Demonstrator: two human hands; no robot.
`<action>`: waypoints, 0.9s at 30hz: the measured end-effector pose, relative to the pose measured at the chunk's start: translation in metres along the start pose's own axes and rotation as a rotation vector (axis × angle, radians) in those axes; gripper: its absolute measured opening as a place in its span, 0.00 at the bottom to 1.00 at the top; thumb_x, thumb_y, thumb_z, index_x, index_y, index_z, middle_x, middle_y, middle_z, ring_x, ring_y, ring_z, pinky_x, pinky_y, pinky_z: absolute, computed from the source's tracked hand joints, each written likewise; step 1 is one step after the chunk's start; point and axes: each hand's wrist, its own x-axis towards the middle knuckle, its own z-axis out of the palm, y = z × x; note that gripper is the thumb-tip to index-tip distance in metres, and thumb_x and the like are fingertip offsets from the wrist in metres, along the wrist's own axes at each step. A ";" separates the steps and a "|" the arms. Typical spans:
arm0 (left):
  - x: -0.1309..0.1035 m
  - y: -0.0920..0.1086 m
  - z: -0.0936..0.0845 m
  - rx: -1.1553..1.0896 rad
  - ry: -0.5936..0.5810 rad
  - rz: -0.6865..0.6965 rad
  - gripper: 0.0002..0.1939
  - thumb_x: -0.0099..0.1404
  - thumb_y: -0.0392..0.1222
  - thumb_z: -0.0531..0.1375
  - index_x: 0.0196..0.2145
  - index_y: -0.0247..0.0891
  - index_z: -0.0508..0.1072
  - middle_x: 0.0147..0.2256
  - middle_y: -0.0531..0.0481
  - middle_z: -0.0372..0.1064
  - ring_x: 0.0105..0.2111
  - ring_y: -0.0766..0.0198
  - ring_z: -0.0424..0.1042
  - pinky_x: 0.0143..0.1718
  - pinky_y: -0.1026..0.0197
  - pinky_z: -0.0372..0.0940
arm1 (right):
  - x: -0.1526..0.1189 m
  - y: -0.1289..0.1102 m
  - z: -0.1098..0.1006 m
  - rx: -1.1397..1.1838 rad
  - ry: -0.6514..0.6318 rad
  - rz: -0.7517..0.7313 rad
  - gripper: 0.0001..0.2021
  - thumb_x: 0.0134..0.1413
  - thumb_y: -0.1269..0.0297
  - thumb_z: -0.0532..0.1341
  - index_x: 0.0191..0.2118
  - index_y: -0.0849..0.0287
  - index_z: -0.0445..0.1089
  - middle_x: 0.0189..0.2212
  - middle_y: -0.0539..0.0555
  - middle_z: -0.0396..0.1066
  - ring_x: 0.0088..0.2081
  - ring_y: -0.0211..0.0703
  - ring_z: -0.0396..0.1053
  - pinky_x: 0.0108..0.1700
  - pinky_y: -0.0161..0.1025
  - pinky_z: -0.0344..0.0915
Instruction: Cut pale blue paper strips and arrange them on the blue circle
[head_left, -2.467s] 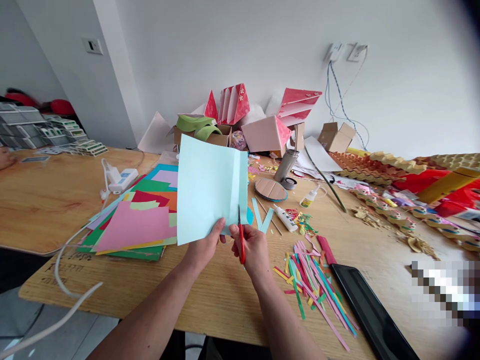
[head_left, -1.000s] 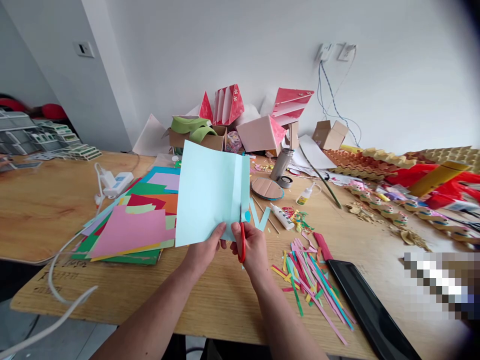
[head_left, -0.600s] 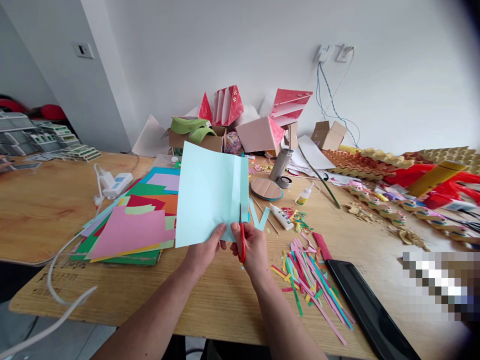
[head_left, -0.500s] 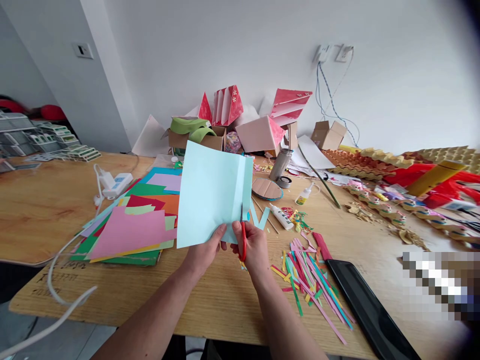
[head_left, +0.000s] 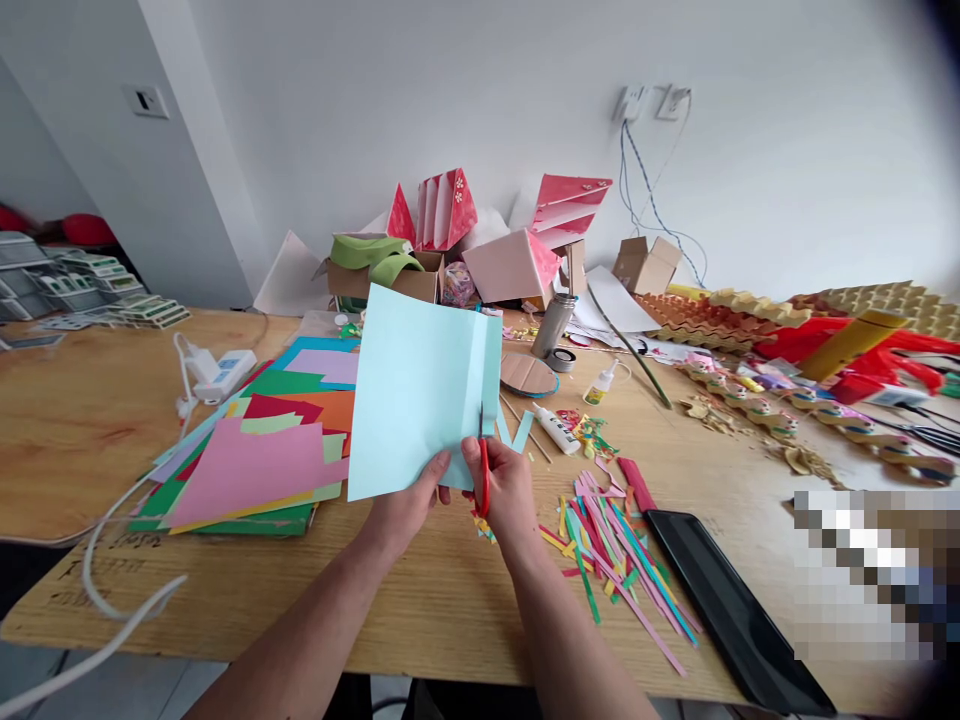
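Observation:
A large sheet of light blue paper (head_left: 412, 390) is held up in front of me, with a crease running down near its right side. My left hand (head_left: 420, 492) grips its lower edge, thumb on the near face. In my right hand (head_left: 504, 485) is a pair of scissors (head_left: 484, 478) with red handles, the blades upright at the sheet's lower right part. A strip on the paper's right edge stands partly cut along the blades. Behind it, narrow light blue strips (head_left: 520, 432) lie on the table.
To the left lies a stack of coloured paper (head_left: 247, 470) beside a white power strip (head_left: 225, 375). Cut paper strips (head_left: 615, 550) and a black tray (head_left: 731, 600) are at the right. Farther back are a glue bottle (head_left: 556, 428), a cardboard oval (head_left: 529, 373) and a metal flask (head_left: 553, 325).
The view has shifted slightly, so the surroundings sit a little farther left. Both hands keep their hold, and the scissors stay at the paper's right side.

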 end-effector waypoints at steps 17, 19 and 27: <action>-0.002 0.006 0.004 -0.085 0.023 -0.066 0.23 0.50 0.60 0.67 0.23 0.36 0.69 0.16 0.55 0.63 0.16 0.71 0.61 0.15 0.67 0.50 | -0.002 -0.003 0.000 0.036 -0.001 0.021 0.26 0.49 0.37 0.61 0.22 0.57 0.60 0.14 0.43 0.56 0.14 0.34 0.58 0.15 0.32 0.57; -0.002 0.007 0.005 -0.100 0.018 -0.074 0.23 0.49 0.59 0.68 0.24 0.36 0.69 0.17 0.55 0.63 0.16 0.70 0.62 0.15 0.67 0.50 | -0.002 -0.003 0.000 0.039 -0.002 0.035 0.26 0.49 0.38 0.61 0.21 0.57 0.60 0.13 0.44 0.57 0.14 0.33 0.57 0.14 0.32 0.56; -0.003 0.009 0.004 -0.095 -0.009 -0.071 0.22 0.50 0.59 0.67 0.23 0.36 0.69 0.16 0.56 0.62 0.16 0.71 0.60 0.15 0.67 0.49 | 0.000 0.000 -0.001 0.034 -0.011 0.018 0.26 0.49 0.38 0.61 0.21 0.58 0.61 0.13 0.45 0.59 0.14 0.34 0.57 0.15 0.32 0.55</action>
